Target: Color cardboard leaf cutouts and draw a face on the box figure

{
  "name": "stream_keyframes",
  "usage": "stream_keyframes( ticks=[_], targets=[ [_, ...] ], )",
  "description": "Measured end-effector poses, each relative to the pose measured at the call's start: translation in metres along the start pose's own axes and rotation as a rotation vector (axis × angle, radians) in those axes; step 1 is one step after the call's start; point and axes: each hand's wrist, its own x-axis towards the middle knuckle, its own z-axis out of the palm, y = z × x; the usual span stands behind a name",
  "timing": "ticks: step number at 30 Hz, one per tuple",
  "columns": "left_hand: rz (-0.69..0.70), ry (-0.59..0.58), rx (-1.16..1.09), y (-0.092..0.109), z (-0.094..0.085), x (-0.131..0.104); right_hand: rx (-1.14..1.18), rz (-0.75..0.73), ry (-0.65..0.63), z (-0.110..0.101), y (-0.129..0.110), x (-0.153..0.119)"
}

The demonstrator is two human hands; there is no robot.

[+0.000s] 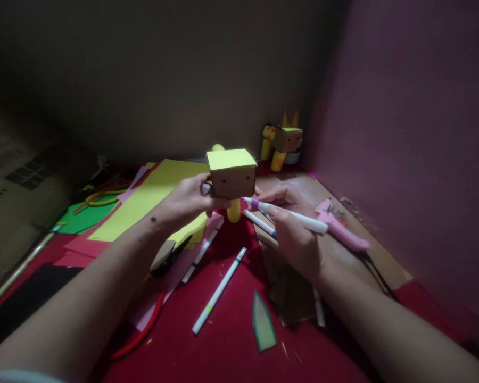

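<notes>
A small cardboard animal figure [233,183] is upright in front of me, its boxy head topped with yellow paper and marked with two dark dots. Its yellow tube legs show partly below and behind. My left hand [193,194] grips the head's left side, fingers closed around it. Between the fingers of my right hand [295,223] is a white marker with a purple band [289,213], its tip pointing at the head's lower edge. Whether the tip touches the cardboard I cannot tell. The right fingertips are close by the head's right side.
A similar finished-looking cardboard figure [289,139] with orange spikes stands at the back. A pink glue gun [345,231] lies on cardboard at right. Loose markers [219,290] and a green-edged pointed piece [263,324] lie on the red cloth. Scissors [171,258] and coloured paper [143,202] are left.
</notes>
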Motion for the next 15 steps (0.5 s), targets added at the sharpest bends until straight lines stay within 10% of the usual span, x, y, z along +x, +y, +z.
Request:
stream_keyframes(
  ticks=[8, 15],
  targets=[
    [-0.001, -0.016, -0.171, -0.006, -0.008, 0.002, 0.295, 0.048, 0.02, 0.0, -0.01, 0.008],
    [-0.002, -0.027, -0.34, -0.008, -0.028, 0.003, 0.264, -0.02, 0.281, -0.007, -0.007, 0.015]
  ],
)
